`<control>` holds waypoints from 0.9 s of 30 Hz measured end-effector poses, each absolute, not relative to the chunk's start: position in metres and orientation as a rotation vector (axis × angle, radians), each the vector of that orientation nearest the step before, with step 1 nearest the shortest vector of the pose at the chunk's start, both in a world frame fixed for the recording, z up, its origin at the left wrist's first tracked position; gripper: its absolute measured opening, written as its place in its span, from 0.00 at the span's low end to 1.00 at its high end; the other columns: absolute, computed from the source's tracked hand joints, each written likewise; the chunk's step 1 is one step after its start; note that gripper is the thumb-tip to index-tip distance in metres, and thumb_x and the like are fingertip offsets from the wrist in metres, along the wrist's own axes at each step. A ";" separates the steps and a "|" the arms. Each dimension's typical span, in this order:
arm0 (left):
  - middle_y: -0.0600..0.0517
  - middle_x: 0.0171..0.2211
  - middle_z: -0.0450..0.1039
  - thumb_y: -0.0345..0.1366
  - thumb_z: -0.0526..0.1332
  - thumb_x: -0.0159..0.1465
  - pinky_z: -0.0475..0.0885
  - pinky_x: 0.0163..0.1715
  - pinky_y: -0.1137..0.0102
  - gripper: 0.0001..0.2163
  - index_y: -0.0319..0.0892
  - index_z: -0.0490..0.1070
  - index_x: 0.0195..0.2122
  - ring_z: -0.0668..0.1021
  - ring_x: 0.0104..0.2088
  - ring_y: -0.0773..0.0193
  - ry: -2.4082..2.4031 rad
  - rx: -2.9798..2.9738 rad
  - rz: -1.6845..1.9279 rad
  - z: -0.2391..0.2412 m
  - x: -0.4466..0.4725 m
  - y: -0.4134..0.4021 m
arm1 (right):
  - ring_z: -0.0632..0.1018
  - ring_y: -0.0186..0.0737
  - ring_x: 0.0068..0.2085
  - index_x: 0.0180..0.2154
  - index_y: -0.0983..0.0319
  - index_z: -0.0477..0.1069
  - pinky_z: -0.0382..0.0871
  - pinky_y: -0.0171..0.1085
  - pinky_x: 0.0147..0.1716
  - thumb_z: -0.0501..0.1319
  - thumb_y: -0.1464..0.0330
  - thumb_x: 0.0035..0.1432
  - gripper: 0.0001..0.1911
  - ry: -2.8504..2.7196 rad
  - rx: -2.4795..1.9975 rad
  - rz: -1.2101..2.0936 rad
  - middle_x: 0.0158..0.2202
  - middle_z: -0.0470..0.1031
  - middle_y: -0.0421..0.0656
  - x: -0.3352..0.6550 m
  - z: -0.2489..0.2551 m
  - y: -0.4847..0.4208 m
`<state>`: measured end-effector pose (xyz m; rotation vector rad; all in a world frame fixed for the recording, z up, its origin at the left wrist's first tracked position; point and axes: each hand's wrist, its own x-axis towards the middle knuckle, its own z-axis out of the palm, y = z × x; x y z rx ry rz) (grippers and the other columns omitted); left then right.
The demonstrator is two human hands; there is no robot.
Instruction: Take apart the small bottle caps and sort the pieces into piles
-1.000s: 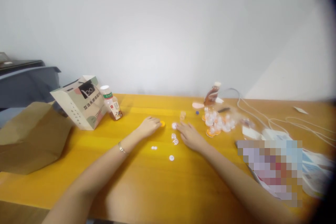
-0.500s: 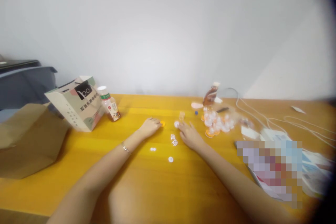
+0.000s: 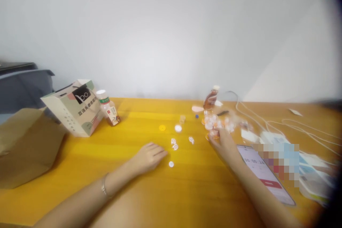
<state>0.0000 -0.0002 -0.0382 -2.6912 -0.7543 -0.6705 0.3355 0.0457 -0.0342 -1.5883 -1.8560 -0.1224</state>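
Orange-and-white heap of small pieces (image 3: 212, 123) meets the right hand (image 3: 223, 144)

The right hand overlaps the heap's near edge, thumb and fingers bent around an orange-edged piece (image 3: 212, 135); blur hides whether they pinch it. The left hand (image 3: 150, 157) is low over the wooden table (image 3: 149, 192), fingers close together, their undersides hidden, so any grip cannot be told. Just right of it lie a small white disc (image 3: 171, 164) and white gear-like cutouts (image 3: 174, 145); beyond lies a yellow disc (image 3: 162, 128).
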 end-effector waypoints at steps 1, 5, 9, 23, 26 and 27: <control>0.48 0.32 0.72 0.28 0.49 0.65 0.66 0.31 0.70 0.10 0.39 0.67 0.43 0.73 0.31 0.66 -0.700 -2.718 -0.669 -0.039 0.004 -0.010 | 0.72 0.48 0.41 0.42 0.63 0.63 0.65 0.42 0.39 0.53 0.60 0.55 0.16 -1.868 -1.636 -0.139 0.39 0.70 0.50 0.337 -0.037 0.046; 0.49 0.28 0.72 0.29 0.50 0.66 0.66 0.30 0.71 0.10 0.38 0.67 0.44 0.73 0.28 0.67 -0.570 -2.757 -0.650 -0.044 0.016 -0.028 | 0.73 0.49 0.39 0.41 0.62 0.61 0.64 0.40 0.34 0.52 0.59 0.55 0.16 -1.876 -1.816 -0.137 0.38 0.71 0.50 0.333 -0.041 0.048; 0.50 0.28 0.71 0.31 0.50 0.66 0.67 0.30 0.71 0.09 0.39 0.67 0.44 0.73 0.28 0.67 -0.662 -2.743 -0.698 -0.048 0.017 -0.027 | 0.74 0.44 0.28 0.37 0.60 0.60 0.59 0.35 0.23 0.51 0.57 0.54 0.14 -1.850 -2.019 0.063 0.30 0.72 0.44 0.331 -0.032 0.041; 0.49 0.33 0.71 0.33 0.49 0.67 0.63 0.32 0.69 0.11 0.39 0.65 0.48 0.73 0.34 0.65 -0.735 -2.743 -0.530 -0.049 0.016 -0.024 | 0.67 0.34 0.21 0.30 0.58 0.60 0.54 0.32 0.22 0.54 0.66 0.51 0.04 -2.275 -1.615 0.548 0.22 0.69 0.37 0.296 -0.013 -0.013; 0.48 0.34 0.71 0.34 0.50 0.66 0.62 0.32 0.69 0.11 0.40 0.67 0.45 0.72 0.33 0.65 -0.783 -2.726 -0.561 -0.050 0.015 -0.022 | 0.66 0.33 0.21 0.30 0.58 0.60 0.55 0.31 0.22 0.54 0.68 0.51 0.02 -2.320 -1.503 0.587 0.22 0.67 0.36 0.282 -0.013 -0.019; 0.48 0.34 0.71 0.35 0.50 0.66 0.62 0.32 0.69 0.10 0.40 0.67 0.44 0.72 0.33 0.64 -0.809 -2.724 -0.586 -0.050 0.015 -0.022 | 0.66 0.33 0.21 0.30 0.58 0.60 0.55 0.31 0.21 0.54 0.68 0.50 0.02 -2.327 -1.480 0.603 0.21 0.66 0.35 0.278 -0.013 -0.020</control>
